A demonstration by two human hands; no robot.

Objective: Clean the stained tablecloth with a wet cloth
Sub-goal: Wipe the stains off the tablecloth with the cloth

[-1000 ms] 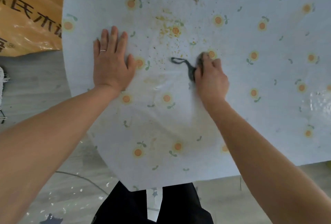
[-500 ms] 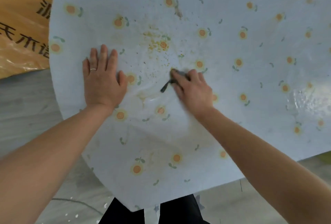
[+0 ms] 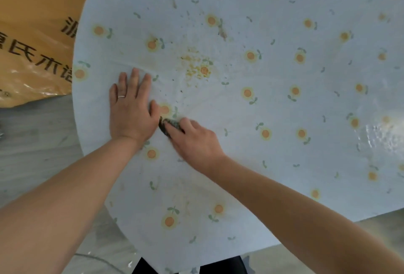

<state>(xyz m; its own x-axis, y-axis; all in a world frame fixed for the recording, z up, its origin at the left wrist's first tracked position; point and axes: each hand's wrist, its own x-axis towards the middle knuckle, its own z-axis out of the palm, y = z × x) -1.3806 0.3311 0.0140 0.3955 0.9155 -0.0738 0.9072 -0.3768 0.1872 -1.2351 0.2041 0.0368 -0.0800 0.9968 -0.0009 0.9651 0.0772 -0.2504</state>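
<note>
Tablecloth (image 3: pixel 284 153), stained, is pinned by the flat, open-fingered left hand (image 3: pixel 131 111) so the right hand (image 3: pixel 194 140), gripping a wet cloth (image 3: pixel 169 124), can scrub.

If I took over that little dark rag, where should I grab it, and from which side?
Grip the dark cloth by its bunched top, from above and the near side, as the right hand does. It lies wadded low on the tablecloth, and the left hand blocks its left.
</note>
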